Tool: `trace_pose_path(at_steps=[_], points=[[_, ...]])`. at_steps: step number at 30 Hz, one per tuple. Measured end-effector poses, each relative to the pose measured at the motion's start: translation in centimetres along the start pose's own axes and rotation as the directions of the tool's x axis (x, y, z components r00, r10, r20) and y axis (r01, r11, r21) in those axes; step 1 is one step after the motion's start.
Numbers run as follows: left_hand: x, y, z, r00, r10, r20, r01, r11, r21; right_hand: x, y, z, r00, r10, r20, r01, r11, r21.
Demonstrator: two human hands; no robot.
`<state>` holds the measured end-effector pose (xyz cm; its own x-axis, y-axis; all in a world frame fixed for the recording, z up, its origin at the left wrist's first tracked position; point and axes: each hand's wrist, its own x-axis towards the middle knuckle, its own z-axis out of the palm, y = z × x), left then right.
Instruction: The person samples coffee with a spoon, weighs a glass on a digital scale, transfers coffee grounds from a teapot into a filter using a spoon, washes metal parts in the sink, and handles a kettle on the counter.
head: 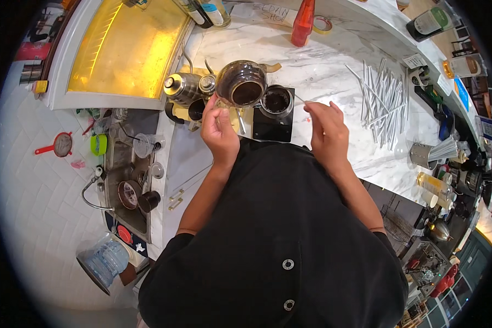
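My left hand (220, 131) grips a rounded teapot (240, 78) and holds it tilted, its open top towards me and its tan spout pointing right; dark contents show inside. Close by on the right, a round vessel (277, 101) with dark contents stands on a black digital scale (272, 129). My right hand (327, 127) pinches a thin metal utensil (299, 99), whose far end lies near that vessel's rim. A spoon (241, 122) lies between my left hand and the scale. Left of the teapot are a steel shaker (183, 88) and a black cup (196, 110).
Wrapped straws (383, 102) lie in a loose pile on the marble counter (332, 53) at right. A red bottle (302, 24) and a tape roll (322, 25) are at the back. At left are a sink (119, 164) with dishes and a yellow-lit glass cabinet (119, 49).
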<state>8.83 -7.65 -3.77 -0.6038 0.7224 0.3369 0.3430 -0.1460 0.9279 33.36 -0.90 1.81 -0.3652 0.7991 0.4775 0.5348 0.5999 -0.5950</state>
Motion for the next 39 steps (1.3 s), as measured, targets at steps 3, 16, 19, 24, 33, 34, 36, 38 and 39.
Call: trace_pose_path(at_steps=[3,16,19,24,33,34,36,38,39], points=[[-0.1,-0.1,-0.1,1.0,0.015,0.008,-0.015,1.0,0.003,0.8,-1.3,-1.9,0.996,0.056,-0.073,-0.046,0.989,0.137],[-0.3,1.2,0.0,0.978,0.202,0.053,-0.197,0.976,-0.087,2.3,-4.8,-1.5,0.979,-0.183,0.085,0.172,0.977,0.126],[-0.4,1.4,-0.1,0.973,0.226,0.051,-0.223,0.973,-0.057,2.0,-4.9,-1.2,0.978,-0.187,0.097,0.177,0.979,0.102],[-0.5,1.3,0.0,0.977,0.206,0.048,-0.203,0.977,-0.061,1.8,-4.9,-1.5,0.978,-0.187,0.086,0.179,0.979,0.098],[-0.6,1.9,0.0,0.974,0.222,0.049,-0.221,0.975,-0.025,1.6,-4.9,-1.7,0.977,-0.183,0.107,0.173,0.981,0.091],[-0.7,1.8,0.0,0.976,0.214,0.038,-0.213,0.977,-0.028,1.8,-4.9,-1.8,0.979,-0.177,0.097,0.169,0.982,0.088],[-0.9,2.1,-0.1,0.979,0.203,0.024,-0.203,0.979,-0.029,1.8,-4.9,-1.8,0.981,-0.172,0.088,0.164,0.983,0.086],[-0.9,2.6,-0.1,0.968,0.247,0.03,-0.248,0.969,0.02,1.6,-4.9,-1.8,0.98,-0.169,0.104,0.16,0.983,0.09],[-0.9,2.6,-0.1,0.969,0.246,0.028,-0.247,0.969,0.02,1.6,-5.0,-1.7,0.98,-0.17,0.106,0.161,0.983,0.09]])
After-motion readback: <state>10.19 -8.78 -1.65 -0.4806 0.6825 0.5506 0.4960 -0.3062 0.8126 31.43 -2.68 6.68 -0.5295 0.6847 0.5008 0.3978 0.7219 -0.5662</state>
